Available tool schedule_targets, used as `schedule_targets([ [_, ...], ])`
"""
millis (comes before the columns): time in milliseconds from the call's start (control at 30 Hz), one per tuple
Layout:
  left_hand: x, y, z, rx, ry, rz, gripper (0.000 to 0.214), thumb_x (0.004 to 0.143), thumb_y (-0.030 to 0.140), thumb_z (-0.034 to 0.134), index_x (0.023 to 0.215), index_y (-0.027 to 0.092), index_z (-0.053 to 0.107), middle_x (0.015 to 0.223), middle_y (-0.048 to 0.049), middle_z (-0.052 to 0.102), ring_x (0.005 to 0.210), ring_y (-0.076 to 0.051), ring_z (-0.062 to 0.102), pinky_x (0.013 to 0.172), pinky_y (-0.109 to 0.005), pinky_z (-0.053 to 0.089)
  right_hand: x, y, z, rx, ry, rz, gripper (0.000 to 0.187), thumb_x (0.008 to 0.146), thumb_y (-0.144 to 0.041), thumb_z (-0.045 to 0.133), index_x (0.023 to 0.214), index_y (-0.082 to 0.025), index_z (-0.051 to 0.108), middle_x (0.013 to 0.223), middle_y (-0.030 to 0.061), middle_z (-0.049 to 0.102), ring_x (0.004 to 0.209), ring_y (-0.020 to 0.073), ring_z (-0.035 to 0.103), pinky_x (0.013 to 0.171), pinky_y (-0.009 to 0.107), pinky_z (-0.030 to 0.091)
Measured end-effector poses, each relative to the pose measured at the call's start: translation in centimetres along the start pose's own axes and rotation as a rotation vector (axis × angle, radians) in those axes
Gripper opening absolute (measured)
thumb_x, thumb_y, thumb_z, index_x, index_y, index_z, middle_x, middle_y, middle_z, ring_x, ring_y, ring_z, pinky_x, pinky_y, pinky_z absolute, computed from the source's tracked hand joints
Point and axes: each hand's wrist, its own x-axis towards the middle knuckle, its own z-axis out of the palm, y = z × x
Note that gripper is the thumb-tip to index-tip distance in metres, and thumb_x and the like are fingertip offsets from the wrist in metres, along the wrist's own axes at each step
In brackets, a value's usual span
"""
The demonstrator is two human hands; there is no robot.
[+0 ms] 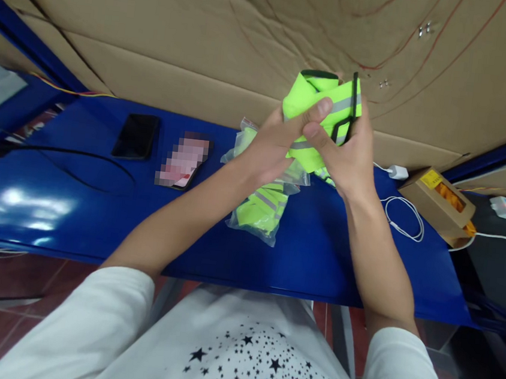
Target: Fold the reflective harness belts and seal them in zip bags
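Both my hands hold a folded neon-yellow safety vest with grey reflective stripes and black trim, raised above the blue table. My left hand grips its lower left side, thumb pressed on the front. My right hand clasps its right side, fingers wrapped behind. Under my hands lie bagged vests of the same yellow, in clear plastic, on the table.
A black phone and a second phone lie at the table's left. A white charger and cable and a small cardboard box sit at the right. Large cardboard sheets stand behind the table.
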Motion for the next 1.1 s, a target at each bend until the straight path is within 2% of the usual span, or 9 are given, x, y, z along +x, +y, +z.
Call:
schedule_targets([
  [233,-0.2,-0.2,0.6,0.103,0.010,-0.120,0.042,0.108,0.046,0.043,0.135,0.023,0.065,0.127,-0.0054,0.074,0.144,-0.030,0.055,0.120,-0.050,0.046,0.4,1.1,-0.7,0.092,-0.024,0.052,0.079,0.078,-0.072,0.078,0.144,-0.037,0.053,0.139,0.0035,0.066,0.133,0.0349,0.062,0.113,0.049,0.055],
  [467,-0.2,0.0,0.2,0.165,0.036,-0.149,0.048,0.107,0.056,0.038,0.138,0.031,0.065,0.116,-0.0040,0.077,0.137,-0.029,0.061,0.112,-0.047,0.052,0.1,1.5,-0.4,0.173,-0.019,0.094,0.069,0.084,-0.063,0.076,0.145,-0.042,0.051,0.142,-0.0009,0.066,0.138,0.0305,0.060,0.111,0.044,0.057],
  [600,0.3,0.5,0.3,0.128,0.085,-0.164,0.069,0.101,0.075,0.026,0.129,0.030,0.071,0.102,-0.0042,0.076,0.130,-0.033,0.067,0.099,-0.048,0.061,0.1,1.1,0.2,0.294,0.012,0.077,0.051,0.087,-0.053,0.077,0.132,-0.038,0.058,0.132,-0.0017,0.071,0.124,0.0251,0.069,0.106,0.039,0.060],
  [733,1.1,0.3,-0.5,0.175,0.107,-0.108,0.071,0.103,0.072,0.017,0.130,0.030,0.066,0.110,-0.0039,0.074,0.132,-0.032,0.065,0.100,-0.048,0.061,0.7,1.5,-0.9,0.300,0.096,0.036,0.042,0.082,-0.048,0.084,0.112,-0.033,0.059,0.114,-0.0016,0.074,0.110,0.0232,0.072,0.098,0.039,0.061],
  [800,1.3,-0.2,-1.9,0.437,0.067,-0.026,0.063,0.104,0.068,0.021,0.135,0.032,0.061,0.128,-0.0029,0.071,0.138,-0.031,0.059,0.109,-0.050,0.054,1.2,2.1,-2.9,0.195,0.173,0.025,0.043,0.081,-0.048,0.084,0.111,-0.032,0.057,0.113,-0.0001,0.073,0.110,0.0238,0.070,0.100,0.040,0.058],
  [867,1.2,-0.9,-3.8,0.866,-0.093,0.009,0.059,0.097,0.069,0.046,0.143,0.034,0.057,0.148,-0.0028,0.061,0.145,-0.032,0.051,0.123,-0.054,0.039,1.4,2.9,-5.5,0.079,0.231,0.025,0.045,0.080,-0.047,0.085,0.111,-0.030,0.056,0.114,0.0034,0.072,0.107,0.0252,0.069,0.099,0.042,0.056],
  [933,0.8,-1.6,-5.5,1.157,-0.253,-0.053,0.090,0.075,0.067,0.078,0.152,0.029,0.052,0.161,-0.0069,0.050,0.155,-0.043,0.034,0.131,-0.065,0.010,1.5,3.8,-7.9,-0.037,0.203,0.094,0.048,0.076,-0.045,0.088,0.110,-0.028,0.059,0.114,0.0076,0.072,0.102,0.0270,0.068,0.094,0.044,0.056],
  [1000,0.3,-2.1,-6.6,1.455,-0.395,-0.152,0.117,0.066,0.068,0.084,0.164,0.023,0.036,0.172,-0.0135,0.031,0.160,-0.050,0.014,0.125,-0.073,-0.008,1.4,4.9,-9.4,-0.160,0.114,0.220,0.047,0.071,-0.043,0.091,0.105,-0.026,0.062,0.110,0.0111,0.074,0.095,0.0289,0.068,0.088,0.046,0.057],
  [1100,-0.1,-2.6,-7.1,1.717,-0.500,-0.264,0.124,0.076,0.073,0.074,0.170,0.022,0.011,0.175,-0.0225,0.018,0.161,-0.051,0.008,0.119,-0.081,-0.006,1.4,6.5,-9.5,-0.307,-0.037,0.369,0.047,0.066,-0.044,0.091,0.099,-0.023,0.065,0.100,0.0112,0.074,0.090,0.0317,0.069,0.087,0.053,0.058],
])
